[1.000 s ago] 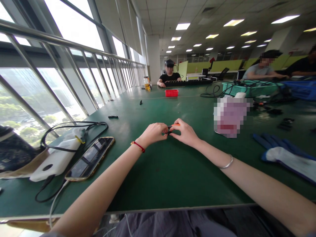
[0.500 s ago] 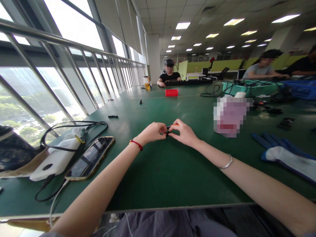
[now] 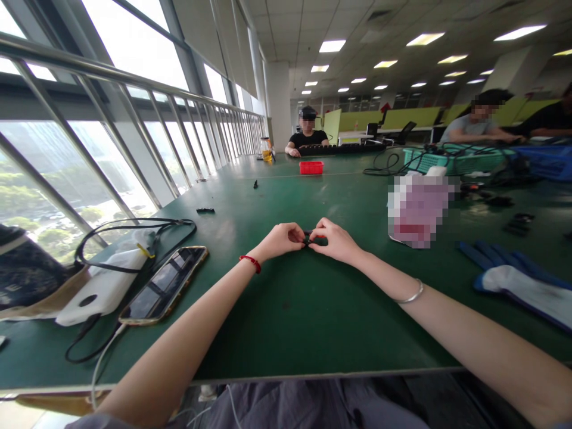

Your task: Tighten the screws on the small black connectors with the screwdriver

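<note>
Both of your hands meet just above the green tabletop (image 3: 286, 333), near the centre of the frame. Your forearms rise from the lower left and lower right corners and converge there. Your left hand (image 3: 282, 241), a red cord bracelet (image 3: 251, 262) at its wrist, is palm inward with curled fingers; its thumb and fingertips are closed in a pinch on a small black piece (image 3: 307, 242). Your right hand (image 3: 338, 242), with a silver bangle (image 3: 413, 293) farther up the forearm, mirrors it, thumb and forefinger bent into a loop whose tips grip the same piece from the right. A slender orange-red part (image 3: 321, 237) shows within that loop; its far end is hidden by your fingers.

At left lies a dark-screened phone in a gold-edged case (image 3: 164, 286); at right, a blue-and-white fabric glove (image 3: 513, 283). A red rectangular plastic tray (image 3: 311, 168) stands beyond your hands, upper centre.
</note>
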Demonstrator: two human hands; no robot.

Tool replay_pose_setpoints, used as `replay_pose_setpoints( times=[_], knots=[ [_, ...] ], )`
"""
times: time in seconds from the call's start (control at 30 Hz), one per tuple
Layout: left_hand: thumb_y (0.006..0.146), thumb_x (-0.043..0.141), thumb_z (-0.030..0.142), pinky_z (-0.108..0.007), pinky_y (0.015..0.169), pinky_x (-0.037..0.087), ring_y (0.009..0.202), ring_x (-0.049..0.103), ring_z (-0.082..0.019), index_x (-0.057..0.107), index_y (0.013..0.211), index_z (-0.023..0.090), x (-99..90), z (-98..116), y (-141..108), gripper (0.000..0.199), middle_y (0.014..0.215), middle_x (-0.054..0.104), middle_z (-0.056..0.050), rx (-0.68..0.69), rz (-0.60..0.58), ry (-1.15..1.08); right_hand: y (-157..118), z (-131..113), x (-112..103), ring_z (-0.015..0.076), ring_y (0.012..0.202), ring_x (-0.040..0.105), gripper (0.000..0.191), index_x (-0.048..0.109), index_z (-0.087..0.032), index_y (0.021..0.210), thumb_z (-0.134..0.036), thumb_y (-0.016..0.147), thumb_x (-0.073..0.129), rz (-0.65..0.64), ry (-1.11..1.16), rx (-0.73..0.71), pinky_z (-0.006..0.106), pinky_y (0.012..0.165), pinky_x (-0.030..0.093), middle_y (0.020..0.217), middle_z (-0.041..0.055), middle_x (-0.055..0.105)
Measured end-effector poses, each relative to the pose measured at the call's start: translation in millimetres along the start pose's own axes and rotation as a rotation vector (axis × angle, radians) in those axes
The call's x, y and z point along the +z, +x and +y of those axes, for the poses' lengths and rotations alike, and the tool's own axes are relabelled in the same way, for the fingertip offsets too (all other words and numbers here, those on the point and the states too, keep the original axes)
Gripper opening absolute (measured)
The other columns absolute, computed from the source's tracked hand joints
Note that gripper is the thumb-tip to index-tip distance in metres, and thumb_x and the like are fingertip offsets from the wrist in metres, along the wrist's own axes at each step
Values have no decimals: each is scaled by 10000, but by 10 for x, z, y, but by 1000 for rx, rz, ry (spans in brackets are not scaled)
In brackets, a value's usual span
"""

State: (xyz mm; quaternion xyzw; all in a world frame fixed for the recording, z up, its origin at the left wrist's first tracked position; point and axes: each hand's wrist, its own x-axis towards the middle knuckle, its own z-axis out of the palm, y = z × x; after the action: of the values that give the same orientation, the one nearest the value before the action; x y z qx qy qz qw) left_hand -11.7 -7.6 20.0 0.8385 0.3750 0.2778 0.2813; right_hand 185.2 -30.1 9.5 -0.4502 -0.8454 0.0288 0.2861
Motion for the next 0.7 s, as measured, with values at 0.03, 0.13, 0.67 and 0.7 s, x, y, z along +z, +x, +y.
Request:
replay_pose_setpoints(
  times=[0.03, 0.13, 0.67, 0.7],
  knots=[
    [657, 610, 179, -235, 669, 509, 677, 607, -112, 591, 783, 127, 2, 4, 0, 137, 757, 656, -25, -10, 4, 8, 0, 0, 1, 137, 773, 517, 104, 653, -217, 799, -298, 743, 618, -2, -5, 1, 263, 673, 402, 892, 23, 495],
    [650, 597, 160, -229, 666, 505, 670, 605, -113, 616, 783, 129, 8, 40, -2, 139, 744, 660, -22, -7, 10, 78, -2, -7, 6, 140, 778, 518, 117, 656, -227, 821, -308, 748, 613, -5, -18, 12, 266, 672, 402, 900, 21, 493],
    [649, 593, 209, -241, 640, 472, 702, 591, -142, 602, 813, 157, 14, 101, -22, 173, 774, 641, -17, 66, 53, 387, 24, 10, 84, 128, 756, 523, 86, 696, -242, 785, -286, 748, 631, 79, 86, 72, 263, 674, 407, 847, 8, 491],
    [652, 595, 223, -242, 631, 469, 694, 592, -145, 612, 788, 161, 5, 100, -24, 151, 765, 645, -16, 47, 44, 415, 27, 15, 100, 128, 756, 527, 79, 697, -241, 773, -282, 742, 637, 86, 113, 95, 263, 675, 411, 843, 8, 495]
  ],
)
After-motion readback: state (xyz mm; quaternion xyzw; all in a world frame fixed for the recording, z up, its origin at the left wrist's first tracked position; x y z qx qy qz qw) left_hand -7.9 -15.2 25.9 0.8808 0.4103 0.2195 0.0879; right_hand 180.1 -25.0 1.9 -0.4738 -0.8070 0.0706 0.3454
